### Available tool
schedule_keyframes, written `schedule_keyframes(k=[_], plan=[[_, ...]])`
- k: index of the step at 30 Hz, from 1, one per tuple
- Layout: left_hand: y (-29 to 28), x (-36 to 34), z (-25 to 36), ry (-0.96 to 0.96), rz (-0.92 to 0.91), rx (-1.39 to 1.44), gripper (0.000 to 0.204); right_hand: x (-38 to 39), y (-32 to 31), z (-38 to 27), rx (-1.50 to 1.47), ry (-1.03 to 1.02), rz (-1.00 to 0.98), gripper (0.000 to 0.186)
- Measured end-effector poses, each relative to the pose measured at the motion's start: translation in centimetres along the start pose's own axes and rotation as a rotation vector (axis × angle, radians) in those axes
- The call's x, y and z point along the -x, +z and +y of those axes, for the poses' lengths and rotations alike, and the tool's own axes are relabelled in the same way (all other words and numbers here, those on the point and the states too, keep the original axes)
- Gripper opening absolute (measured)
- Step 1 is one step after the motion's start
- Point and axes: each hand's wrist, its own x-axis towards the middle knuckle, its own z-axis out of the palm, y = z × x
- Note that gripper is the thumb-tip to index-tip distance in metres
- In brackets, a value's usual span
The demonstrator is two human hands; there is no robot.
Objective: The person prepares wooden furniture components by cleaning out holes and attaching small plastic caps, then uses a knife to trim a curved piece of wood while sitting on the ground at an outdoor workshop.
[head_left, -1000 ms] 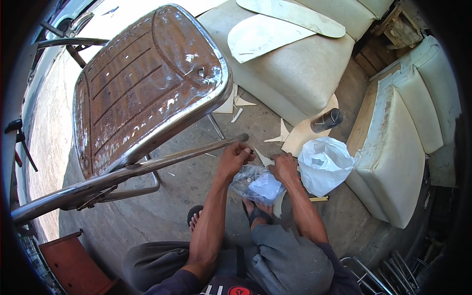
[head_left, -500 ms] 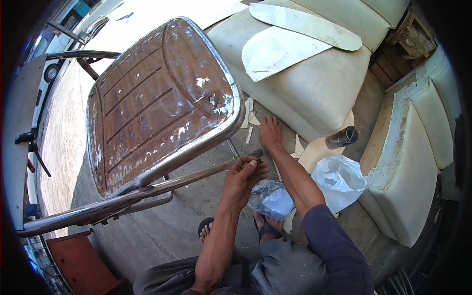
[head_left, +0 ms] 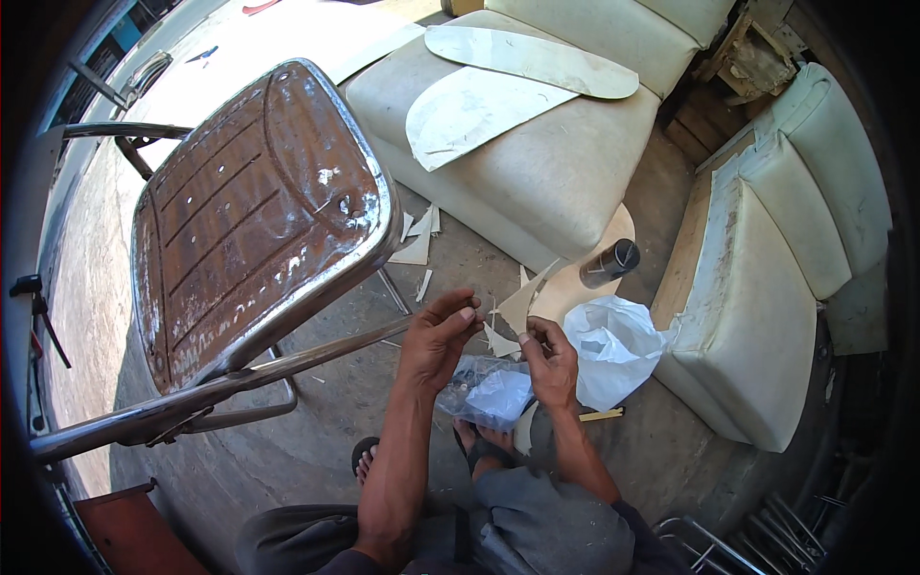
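Observation:
My right hand (head_left: 553,364) pinches a pointed, thin beige offcut (head_left: 518,305) between thumb and fingers, holding it upright above the floor. Just to its left, my left hand (head_left: 436,335) is curled with thumb against fingers; whatever may be in that pinch is too small to make out. Beside the left hand runs the metal tube of a chair frame, whose rusty seat pan (head_left: 259,216) is tilted up at the left. Beneath the hands lies a clear plastic bag (head_left: 489,393), and a white plastic bag (head_left: 613,350) stands right of the right hand.
Cut beige scraps (head_left: 417,244) litter the floor. A dark cylinder (head_left: 610,264) stands on a round-edged beige board near a cream padded seat (head_left: 517,172), on which two pale cut panels (head_left: 532,62) lie. Another cream seat (head_left: 743,355) is at right, a red metal piece (head_left: 134,537) at lower left.
My right hand has come back from the floor by the cream seat, now with a beige offcut in it. My left hand stays pinched near the chair tube. The view has shifted.

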Motion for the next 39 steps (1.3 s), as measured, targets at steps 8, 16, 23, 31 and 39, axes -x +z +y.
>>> schedule_keyframes(k=[8,16,23,31,39], plan=[[2.7,0.7,0.0,0.138,0.122,-0.42,0.032,1.2,-0.6,-5.3,0.154,-0.182,0.103,0.016],[2.9,1.3,0.1,0.257,0.08,-0.54,0.031,1.1,0.2,-6.6,0.133,-0.184,0.021,0.018],[3.4,1.4,-0.5,0.28,0.194,-0.504,0.033,1.4,0.2,-4.5,-0.065,-0.045,-0.022,0.021],[3.3,1.6,0.5,0.17,0.144,-0.55,0.037,1.4,0.1,-5.5,-0.108,0.044,-0.027,0.02],[3.6,2.0,0.3,0.105,0.064,-0.502,0.034,1.4,0.4,-5.5,-0.174,0.059,-0.025,0.021]])
